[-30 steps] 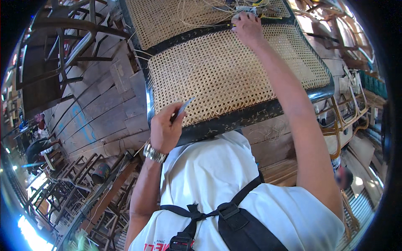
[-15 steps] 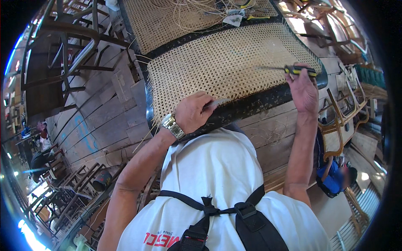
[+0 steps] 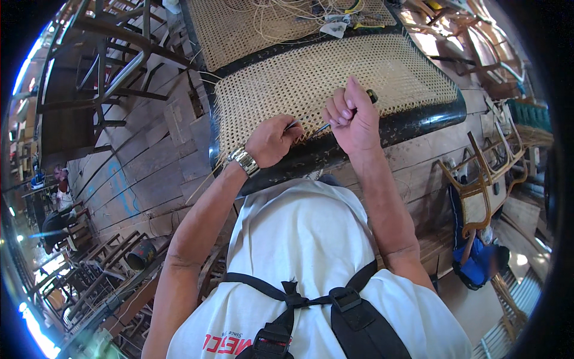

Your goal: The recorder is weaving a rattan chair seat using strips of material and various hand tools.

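Note:
A woven cane panel (image 3: 281,87) lies before me in a dark, glossy wooden frame (image 3: 418,124). At the panel's near edge, my left hand (image 3: 269,140) is closed on a thin grey blade-like piece (image 3: 292,125), mostly hidden by the fingers. My right hand (image 3: 357,119) is close beside it, wrapped round a screwdriver (image 3: 323,128). The screwdriver's thin shaft slants down toward the seam between cane and frame, near my left fingertips. Most of its black and yellow handle is inside my fist. Whether the tip touches the cane, I cannot tell.
Loose cane strands (image 3: 281,18), yellow-handled pliers (image 3: 368,26) and a crumpled white scrap (image 3: 333,29) lie on the far panel. Wooden chair frames (image 3: 122,66) crowd the left; another chair (image 3: 481,191) stands at right. A person in blue (image 3: 475,261) is at lower right.
My right hand has swung left and inward with the screwdriver, from over the panel's right side to beside my left hand. The left hand has shifted slightly along the near edge.

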A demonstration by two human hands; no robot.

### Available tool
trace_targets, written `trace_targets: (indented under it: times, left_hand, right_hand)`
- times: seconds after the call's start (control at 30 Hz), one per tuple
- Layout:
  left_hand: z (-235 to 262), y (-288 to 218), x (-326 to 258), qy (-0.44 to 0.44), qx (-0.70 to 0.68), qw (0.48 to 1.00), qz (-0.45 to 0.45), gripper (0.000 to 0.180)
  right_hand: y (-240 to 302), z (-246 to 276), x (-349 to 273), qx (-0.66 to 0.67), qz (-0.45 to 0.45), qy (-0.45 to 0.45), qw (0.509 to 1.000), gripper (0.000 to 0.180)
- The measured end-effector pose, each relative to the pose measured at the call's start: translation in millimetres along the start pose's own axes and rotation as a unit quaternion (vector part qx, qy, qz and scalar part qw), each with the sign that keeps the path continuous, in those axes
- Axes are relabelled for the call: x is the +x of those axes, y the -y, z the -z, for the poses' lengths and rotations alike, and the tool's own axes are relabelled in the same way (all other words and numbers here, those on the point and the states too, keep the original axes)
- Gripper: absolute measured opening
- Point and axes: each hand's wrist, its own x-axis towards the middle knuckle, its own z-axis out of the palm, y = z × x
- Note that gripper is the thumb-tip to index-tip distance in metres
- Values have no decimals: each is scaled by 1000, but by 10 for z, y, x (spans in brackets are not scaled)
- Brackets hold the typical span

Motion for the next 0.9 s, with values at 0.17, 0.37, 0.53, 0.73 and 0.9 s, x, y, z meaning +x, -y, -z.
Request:
trace_targets:
  times: [0.17,0.37,0.53,0.73,0.9]
  left_hand:
    - [-17,29,-14,15,-23,999,18,16]
    - [13,67,26,57,-45,996,43,15]
    - [64,148,49,91,-182,975,89,17]
    - [97,319,113,141,-264,953,56,22]
    - [53,367,48,146,-515,840,87,26]
  right_hand:
    - [-86,19,101,-19,-23,-46,998,45]
    - [-84,39,74,-23,-24,-59,998,44]
    - [-203,-157,-65,-124,37,-56,990,41]
    - [-461,-451,-388,-504,198,178,822,23]
    - [-555,-482,-272,-501,200,170,825,27]
